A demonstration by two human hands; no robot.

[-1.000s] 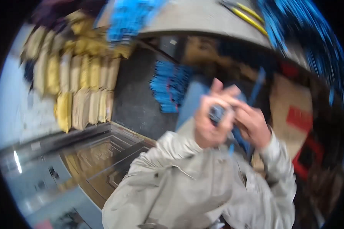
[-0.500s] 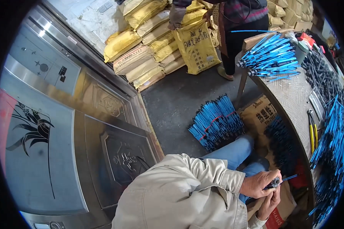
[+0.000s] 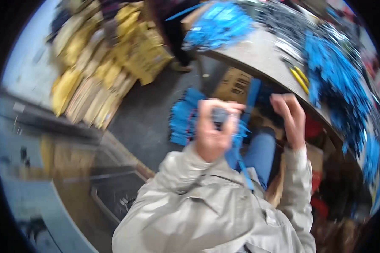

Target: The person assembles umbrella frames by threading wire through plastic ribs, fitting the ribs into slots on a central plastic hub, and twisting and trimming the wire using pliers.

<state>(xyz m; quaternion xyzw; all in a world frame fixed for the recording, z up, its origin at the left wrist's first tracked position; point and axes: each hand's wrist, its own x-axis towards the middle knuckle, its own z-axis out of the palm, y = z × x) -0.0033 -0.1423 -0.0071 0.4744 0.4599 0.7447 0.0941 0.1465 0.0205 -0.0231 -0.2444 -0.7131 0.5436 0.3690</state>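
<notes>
My left hand (image 3: 209, 137) is raised over my lap, its fingers wrapped round a dark, rounded piece (image 3: 219, 117) seen nearly end-on. Motion blur hides its exact kind. Below and beside that hand, thin blue strips (image 3: 245, 175) show against my lap; whether they join the dark piece I cannot tell. My right hand (image 3: 292, 120) is lifted apart from the left, near the table's edge, with fingers stretched up and slightly bent. Nothing shows in it, though it is blurred.
The table (image 3: 257, 46) curves along the right, bearing blue rods (image 3: 221, 25), more blue rods (image 3: 333, 67) and yellow-handled pliers (image 3: 299, 79). A blue bundle (image 3: 182, 118) lies on the floor by a cardboard box (image 3: 233, 86). Yellow sacks (image 3: 69, 90) are stacked far left; another person (image 3: 169, 29) stands there.
My view has swung to the right. My hands, together around the dark piece before, are now apart and raised; the left keeps the piece and the right has let go.
</notes>
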